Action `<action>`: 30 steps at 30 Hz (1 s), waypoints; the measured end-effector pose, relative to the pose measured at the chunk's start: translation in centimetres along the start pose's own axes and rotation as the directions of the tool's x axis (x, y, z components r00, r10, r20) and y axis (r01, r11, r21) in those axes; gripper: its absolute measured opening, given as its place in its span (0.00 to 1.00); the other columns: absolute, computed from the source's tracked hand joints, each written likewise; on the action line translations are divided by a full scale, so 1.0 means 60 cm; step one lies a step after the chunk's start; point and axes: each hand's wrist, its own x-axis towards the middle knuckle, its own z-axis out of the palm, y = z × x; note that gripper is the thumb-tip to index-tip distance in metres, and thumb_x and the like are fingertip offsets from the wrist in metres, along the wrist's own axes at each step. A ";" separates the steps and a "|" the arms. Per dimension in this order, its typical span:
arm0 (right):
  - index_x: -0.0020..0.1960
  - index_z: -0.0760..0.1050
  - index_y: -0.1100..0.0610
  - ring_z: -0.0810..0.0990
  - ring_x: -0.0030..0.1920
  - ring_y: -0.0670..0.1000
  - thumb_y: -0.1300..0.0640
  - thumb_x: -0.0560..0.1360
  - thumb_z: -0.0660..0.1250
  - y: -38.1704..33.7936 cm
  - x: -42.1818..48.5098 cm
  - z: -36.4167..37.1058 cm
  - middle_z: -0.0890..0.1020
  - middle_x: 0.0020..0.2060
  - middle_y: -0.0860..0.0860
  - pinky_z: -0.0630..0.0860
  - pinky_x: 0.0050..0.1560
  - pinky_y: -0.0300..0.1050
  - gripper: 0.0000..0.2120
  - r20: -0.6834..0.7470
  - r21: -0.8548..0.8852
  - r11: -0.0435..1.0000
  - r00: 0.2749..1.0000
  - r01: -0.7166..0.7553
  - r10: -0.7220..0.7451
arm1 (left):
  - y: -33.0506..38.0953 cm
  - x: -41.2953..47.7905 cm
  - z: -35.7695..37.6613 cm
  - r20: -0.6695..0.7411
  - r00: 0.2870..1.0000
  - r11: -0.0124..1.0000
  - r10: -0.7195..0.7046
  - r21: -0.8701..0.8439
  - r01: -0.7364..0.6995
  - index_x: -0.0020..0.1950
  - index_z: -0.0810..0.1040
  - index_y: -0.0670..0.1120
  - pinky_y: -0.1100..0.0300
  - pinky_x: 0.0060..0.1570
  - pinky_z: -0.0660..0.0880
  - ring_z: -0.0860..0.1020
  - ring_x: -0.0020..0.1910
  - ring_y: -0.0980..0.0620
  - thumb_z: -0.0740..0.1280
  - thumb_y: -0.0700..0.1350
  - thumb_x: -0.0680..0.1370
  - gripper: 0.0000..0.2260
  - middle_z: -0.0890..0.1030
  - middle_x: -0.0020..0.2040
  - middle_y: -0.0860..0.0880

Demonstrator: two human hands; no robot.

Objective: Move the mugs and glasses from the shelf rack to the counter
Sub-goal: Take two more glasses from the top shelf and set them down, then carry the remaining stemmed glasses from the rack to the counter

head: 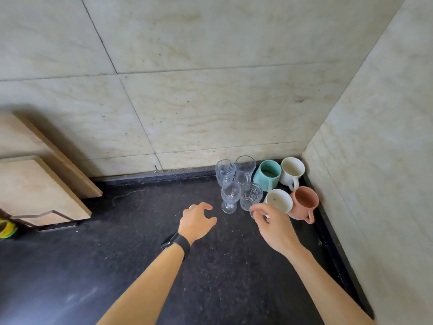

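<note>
Several clear glasses stand in the back right corner of the black counter (140, 254): a striped glass (225, 171), a handled glass (244, 168), a stemmed glass (230, 198) and a patterned tumbler (251, 197). Beside them are a teal mug (267, 175), two white mugs (291, 171) (278, 201) and a terracotta mug (304, 202). My left hand (195, 222) hovers open just left of the stemmed glass, holding nothing. My right hand (274, 227) has its fingers pinched on a small clear glass (252, 215) in front of the tumbler; the hand hides most of it.
Beige tiled walls close the corner behind and to the right of the mugs. Pale stone slabs (44, 186) lean against the wall at the left. A yellow-green object (5, 228) sits at the left edge. The shelf rack is out of view.
</note>
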 end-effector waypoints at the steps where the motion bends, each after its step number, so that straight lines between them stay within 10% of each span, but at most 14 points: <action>1: 0.59 0.81 0.50 0.80 0.56 0.44 0.55 0.82 0.63 -0.021 0.001 -0.014 0.82 0.54 0.42 0.73 0.56 0.34 0.10 -0.013 -0.043 0.996 0.997 0.075 -0.075 | 0.003 -0.015 -0.019 -0.009 1.000 0.999 0.017 0.047 -0.017 0.69 0.74 0.55 0.48 0.64 0.74 0.73 0.67 0.44 0.68 0.54 0.77 0.20 0.74 0.69 0.46; 13: 0.63 0.81 0.46 0.72 0.67 0.48 0.51 0.82 0.61 -0.375 -0.064 -0.021 0.81 0.62 0.40 0.71 0.63 0.43 0.13 0.108 -0.272 0.610 0.653 0.744 -0.749 | -0.047 -0.355 -0.294 -0.605 0.793 0.958 0.075 0.263 0.111 0.70 0.74 0.55 0.50 0.63 0.72 0.73 0.67 0.45 0.61 0.51 0.80 0.17 0.77 0.67 0.51; 30: 0.64 0.79 0.45 0.76 0.63 0.55 0.50 0.79 0.65 -0.616 -0.771 0.288 0.83 0.61 0.45 0.72 0.64 0.49 0.14 0.388 0.310 -0.089 -0.211 0.947 -0.897 | -0.288 -1.262 -0.100 -0.866 0.015 0.559 -0.500 -0.310 0.769 0.68 0.74 0.61 0.51 0.68 0.68 0.71 0.69 0.49 0.61 0.56 0.78 0.18 0.75 0.70 0.55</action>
